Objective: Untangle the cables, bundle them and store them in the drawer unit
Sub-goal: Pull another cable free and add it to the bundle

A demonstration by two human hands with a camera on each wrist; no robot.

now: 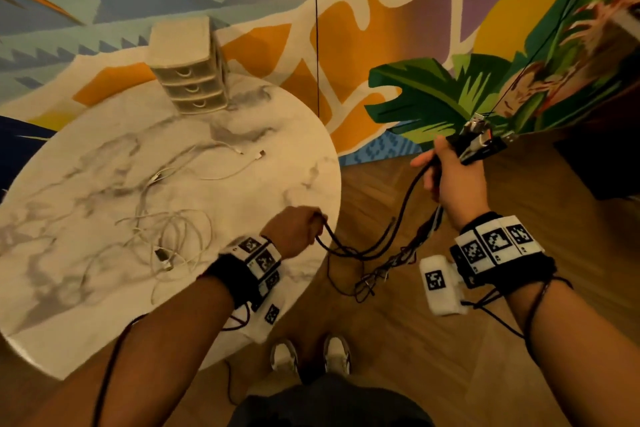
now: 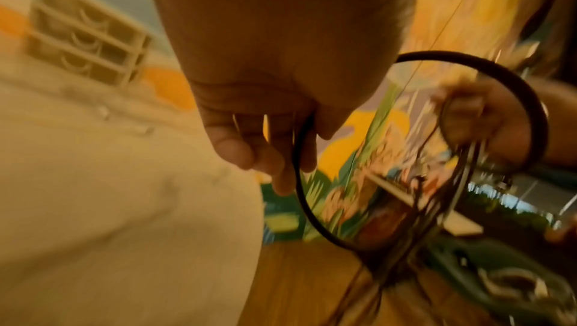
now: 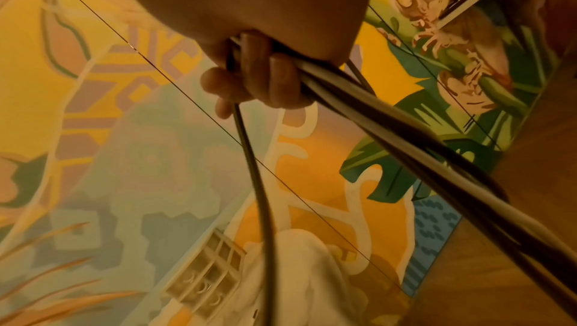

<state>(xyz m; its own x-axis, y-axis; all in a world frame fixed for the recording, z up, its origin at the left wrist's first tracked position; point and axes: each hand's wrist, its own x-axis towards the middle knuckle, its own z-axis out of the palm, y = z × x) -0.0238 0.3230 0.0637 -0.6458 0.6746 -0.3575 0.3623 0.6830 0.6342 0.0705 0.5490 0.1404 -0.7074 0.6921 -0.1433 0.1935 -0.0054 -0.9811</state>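
While the right hand (image 1: 453, 180) grips the black cables (image 1: 367, 246) by their plugs and the left hand (image 1: 294, 229) pinches one strand beside the table (image 1: 294, 135), draw that strand out slowly, avoiding tightening knots.

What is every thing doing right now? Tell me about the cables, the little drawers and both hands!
Black cables: tangled, hanging off the table between both hands.
White cables: loose tangled pile lying on the round marble table.
Beige three-drawer unit: upright on the table's far side, all drawers shut.
Left hand: grips one black cable.
Right hand: grips several black cables near their plugs.
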